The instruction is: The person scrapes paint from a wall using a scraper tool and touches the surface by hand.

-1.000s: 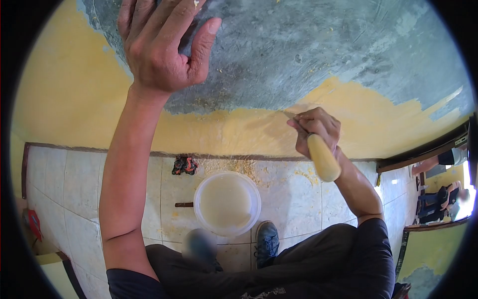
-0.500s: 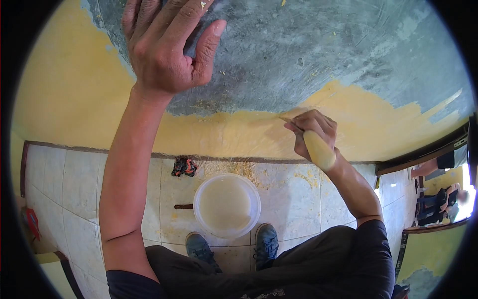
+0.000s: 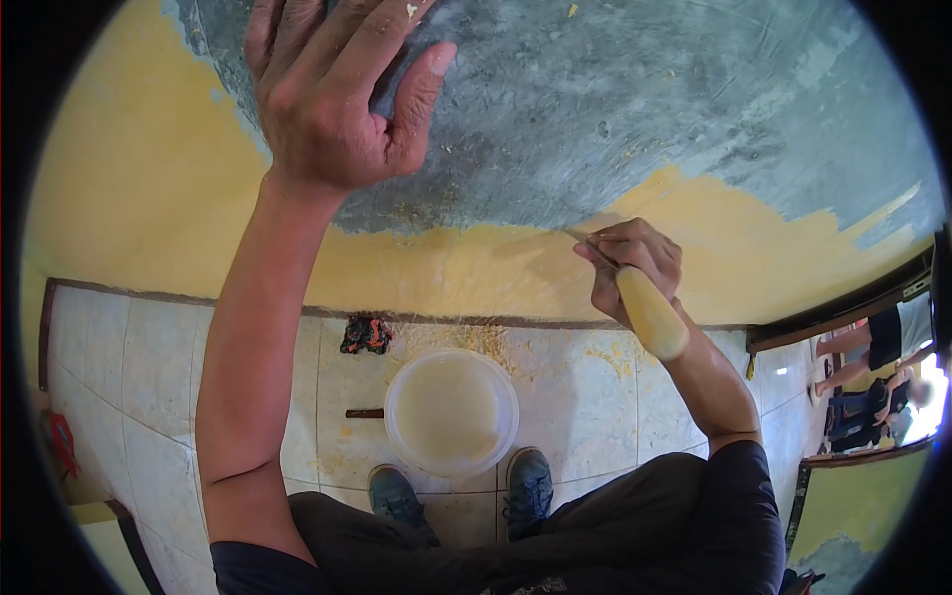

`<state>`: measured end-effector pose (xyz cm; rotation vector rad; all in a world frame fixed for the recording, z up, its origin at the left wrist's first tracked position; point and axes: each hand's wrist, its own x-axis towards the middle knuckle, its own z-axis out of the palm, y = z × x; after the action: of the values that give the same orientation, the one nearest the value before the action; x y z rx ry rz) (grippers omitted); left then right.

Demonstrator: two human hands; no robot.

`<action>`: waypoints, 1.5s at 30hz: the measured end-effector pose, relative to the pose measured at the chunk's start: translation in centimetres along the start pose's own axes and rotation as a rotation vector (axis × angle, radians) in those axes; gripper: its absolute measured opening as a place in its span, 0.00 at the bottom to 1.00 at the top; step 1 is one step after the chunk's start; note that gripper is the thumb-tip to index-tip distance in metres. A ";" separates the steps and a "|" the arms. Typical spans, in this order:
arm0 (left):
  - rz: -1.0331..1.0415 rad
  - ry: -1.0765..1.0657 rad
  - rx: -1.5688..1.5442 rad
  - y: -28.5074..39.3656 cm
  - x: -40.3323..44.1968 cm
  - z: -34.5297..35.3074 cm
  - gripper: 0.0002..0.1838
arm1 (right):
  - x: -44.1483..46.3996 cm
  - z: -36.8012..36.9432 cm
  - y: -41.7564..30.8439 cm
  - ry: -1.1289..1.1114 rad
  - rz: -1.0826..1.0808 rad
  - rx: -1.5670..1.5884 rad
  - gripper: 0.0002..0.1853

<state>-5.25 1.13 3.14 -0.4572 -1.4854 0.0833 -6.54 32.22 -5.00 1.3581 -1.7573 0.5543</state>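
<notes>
My left hand (image 3: 332, 119) rests on the wall with its fingers stretched out and the thumb apart; the fingertips run past the top edge of the view. In my right hand (image 3: 635, 256) is a scraper with a pale yellow handle (image 3: 654, 315), and its thin blade points left towards the wall. The blade tip sits at the border between the yellow paint (image 3: 466, 268) and the bare grey wall (image 3: 555, 119). Fingers partly cover the blade, so I cannot tell how firmly it touches.
A translucent white bucket (image 3: 510, 397) stands on the tiled floor between my shoes (image 3: 530, 486) and the wall. Paint flakes (image 3: 486, 342) lie along the wall's foot. Left of the bucket are a brown strip (image 3: 365, 413) and a black-and-orange object (image 3: 366, 334). People (image 3: 878, 402) are at the far right.
My right hand has shifted slightly right with the scraper, whose handle now tilts further down and right. My left hand stays in nearly the same place on the wall.
</notes>
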 end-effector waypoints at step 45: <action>-0.141 -0.085 -0.037 1.1 -0.1 -0.6 0.21 | -0.2 0.9 -0.7 0.046 0.068 0.091 0.15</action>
<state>-4.44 2.01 2.69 -0.3818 -1.6009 -0.0367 -6.22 31.42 -5.73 1.3411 -1.7648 0.7046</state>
